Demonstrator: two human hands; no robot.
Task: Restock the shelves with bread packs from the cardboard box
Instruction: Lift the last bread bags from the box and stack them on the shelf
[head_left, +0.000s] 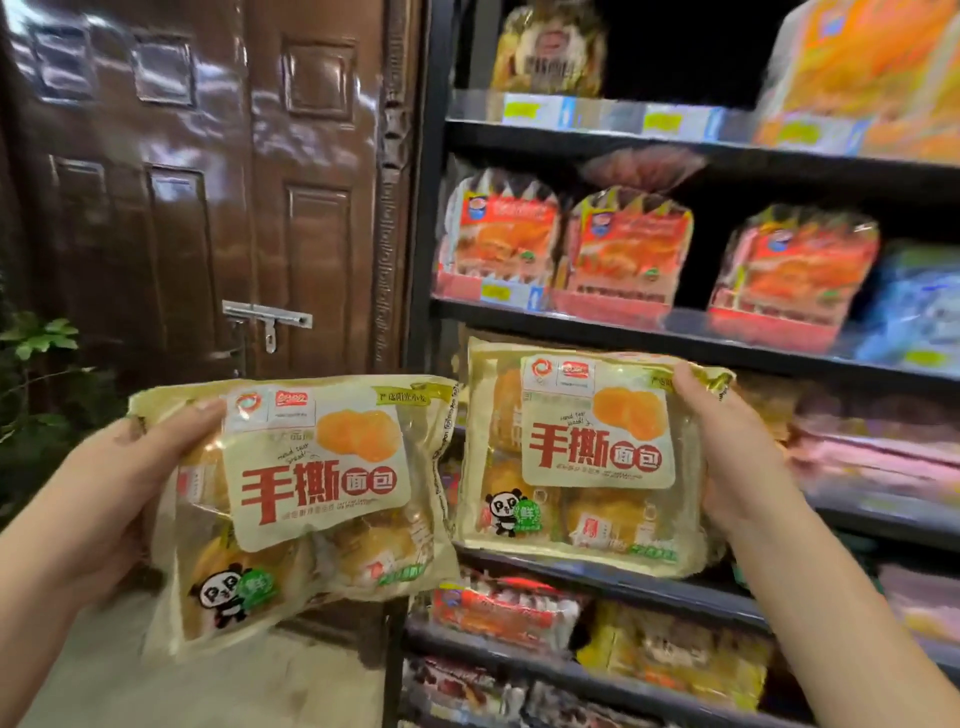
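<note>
I hold two matching cream-and-gold bread packs with red lettering and a panda logo. My left hand (130, 488) grips the left bread pack (311, 493) by its left edge, out in front of the door. My right hand (727, 447) grips the right bread pack (582, 457) by its right edge, held upright in front of the third shelf level of the dark shelving unit (675, 332). The two packs nearly touch at their inner edges. The cardboard box is not in view.
Red-labelled bread bags (623, 249) stand on the shelf above, with a blue pack (914, 306) to their right. Orange packs (872, 73) fill the top right. Lower shelves hold red and yellow packs (675, 654). A brown panelled door (208, 182) with a latch is at left, beside a plant (36, 364).
</note>
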